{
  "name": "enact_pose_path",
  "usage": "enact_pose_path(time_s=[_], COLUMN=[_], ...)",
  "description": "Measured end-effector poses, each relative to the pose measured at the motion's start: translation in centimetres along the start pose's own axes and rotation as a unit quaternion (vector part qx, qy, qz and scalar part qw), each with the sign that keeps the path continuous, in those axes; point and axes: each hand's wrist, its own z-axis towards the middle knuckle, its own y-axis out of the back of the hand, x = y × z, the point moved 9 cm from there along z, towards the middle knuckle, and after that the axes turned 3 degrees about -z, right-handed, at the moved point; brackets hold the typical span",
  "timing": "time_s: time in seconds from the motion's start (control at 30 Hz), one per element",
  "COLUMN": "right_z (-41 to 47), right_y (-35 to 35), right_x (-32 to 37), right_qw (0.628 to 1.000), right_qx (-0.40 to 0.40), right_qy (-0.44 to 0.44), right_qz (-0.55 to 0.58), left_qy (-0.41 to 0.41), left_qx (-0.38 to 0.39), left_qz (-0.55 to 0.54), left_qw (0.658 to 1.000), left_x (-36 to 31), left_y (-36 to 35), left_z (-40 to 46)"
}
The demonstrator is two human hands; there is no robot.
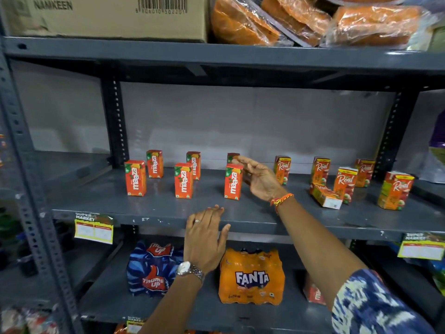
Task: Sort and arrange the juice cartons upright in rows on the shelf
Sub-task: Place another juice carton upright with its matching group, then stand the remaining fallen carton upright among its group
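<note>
Right hand (pixel 258 178) fingers, spread and holding nothing, touch the rear carton (pixel 232 157) to align its row; left hand (pixel 206 237) rests open on the shelf (pixel 154 214) edge for support.

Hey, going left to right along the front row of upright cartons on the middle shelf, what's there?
Orange Maaza carton → second orange Maaza carton → third orange Maaza carton, beside the right hand → upright orange-and-green Real carton → last orange-and-green Real carton. One Real carton lies toppled.
</note>
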Motion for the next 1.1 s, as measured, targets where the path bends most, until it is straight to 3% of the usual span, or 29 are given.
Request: enact_pose_path(time_s=[0.1,0.2,0.23,0.3,0.37,0.53,0.67,0.87,1.1], right_z=[-2.3,-6.8,-8.9,-13.2,-15.4,-15.8,-14.9,-14.0,-12.7], right_y=[2.9,8.3,10.4,13.6,16.0,18.3,18.2,17.4,16.7], right_x=[2.2,4.6,5.4,7.0,7.4,5.6,5.1,3.8,3.5], right_qw=[0.997,0.965,0.936,0.843,0.772,0.71,0.723,0.713,0.739], right_qx=[-0.077,-0.229,-0.296,-0.422,-0.478,-0.504,-0.47,-0.414,-0.411], right_qy=[0.029,0.094,0.109,0.107,0.08,0.0,-0.058,-0.139,-0.155], right_qz=[-0.002,-0.091,-0.158,-0.315,-0.411,-0.492,-0.502,-0.549,-0.511], left_qy=[0.002,0.009,0.009,0.005,0.003,0.013,0.012,0.014,0.012], left_qx=[0.004,0.011,0.009,0.0,-0.009,-0.016,-0.012,0.0,0.005], left_qz=[-0.001,0.002,0.002,0.004,0.007,0.009,0.01,0.006,0.01], left_qw=[1.0,1.0,1.0,1.0,1.0,1.0,1.0,1.0,1.0], left_x=[0.1,0.3,0.3,0.2,0.0,-0.1,-0.1,-0.1,-0.2], left_y=[-0.1,-0.4,-0.4,-0.4,-0.2,-0.1,0.0,0.0,-0.1], left_z=[-0.1,-0.1,-0.1,-0.2,-0.2,-0.2,-0.3,-0.2,-0.2])
